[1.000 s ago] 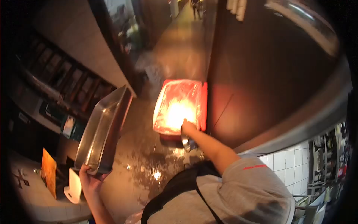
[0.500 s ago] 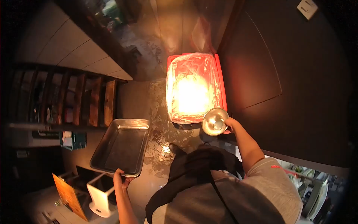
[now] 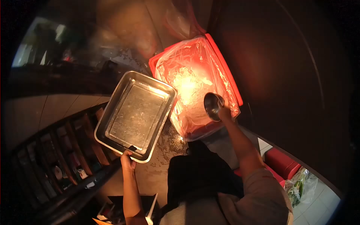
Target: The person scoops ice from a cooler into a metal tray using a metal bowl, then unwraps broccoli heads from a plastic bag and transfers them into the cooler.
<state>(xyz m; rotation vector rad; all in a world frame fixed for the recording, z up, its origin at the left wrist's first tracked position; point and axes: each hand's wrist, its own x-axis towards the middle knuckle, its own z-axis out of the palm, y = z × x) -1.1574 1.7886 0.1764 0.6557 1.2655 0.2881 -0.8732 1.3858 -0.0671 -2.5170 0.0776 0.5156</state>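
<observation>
My left hand (image 3: 128, 160) grips the near rim of a rectangular metal tray (image 3: 135, 114), thumb over the edge. The tray is held up at a tilt, its inside facing me, its right corner overlapping the bin's left side in view. In my right hand (image 3: 225, 111) is a small metal bowl (image 3: 212, 106), gripped by its right side and tipped over the bin's near right part. The red bin (image 3: 225, 70) has a clear plastic liner (image 3: 198, 48) folded over its walls. Inside lies a glassy, translucent heap (image 3: 185, 84), too glaring under the light to name surely.
A dark panel (image 3: 277, 75) rises right of the bin. At lower left stands a slatted wooden rack (image 3: 71, 144) with small items in it. The floor (image 3: 165, 144) looks wet. At lower right are a red container (image 3: 281, 163) and a plastic bag with greens (image 3: 300, 187).
The tray has risen and moved right, up to the bin. The bowl has moved from the bin's near corner to over its inside and tipped. My view has turned and come closer.
</observation>
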